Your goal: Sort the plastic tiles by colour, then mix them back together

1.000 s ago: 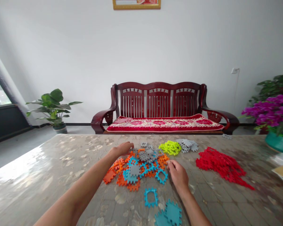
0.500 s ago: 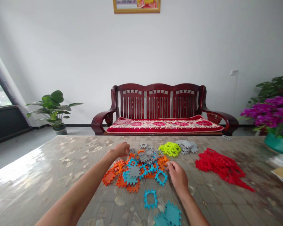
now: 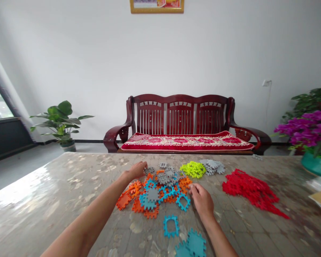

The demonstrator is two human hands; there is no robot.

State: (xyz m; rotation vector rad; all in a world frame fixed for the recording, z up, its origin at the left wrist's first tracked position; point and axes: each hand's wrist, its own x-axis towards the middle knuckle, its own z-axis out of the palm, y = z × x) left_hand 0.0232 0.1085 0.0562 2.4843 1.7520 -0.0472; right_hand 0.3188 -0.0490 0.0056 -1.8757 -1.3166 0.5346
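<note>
A mixed pile of flat, notch-edged interlocking tiles lies between my hands, with orange tiles point(image 3: 123, 201), blue tiles point(image 3: 183, 202) and grey tiles point(image 3: 168, 176) overlapping. At the pile's far left edge, my left hand point(image 3: 136, 170) has its fingertips closed at a grey tile point(image 3: 149, 171); its thumb is partly hidden. On the pile's right side, my right hand point(image 3: 203, 202) rests on the table with curled fingers, close to an orange tile and a blue frame tile. Nothing shows in that hand. Nearer to me are a blue square frame tile point(image 3: 171, 226) and solid teal tiles point(image 3: 196, 243).
Beyond the pile sit yellow-green tiles point(image 3: 193, 169) and light grey tiles point(image 3: 214, 166). A red tile heap point(image 3: 248, 192) spreads to the right. Purple flowers in a teal pot point(image 3: 315, 166) stand at the table's right end. A wooden bench point(image 3: 179, 117) is behind the table.
My left hand has shifted slightly, its fingers now reaching out further over the grey tile, which shows more. The right hand stays in place.
</note>
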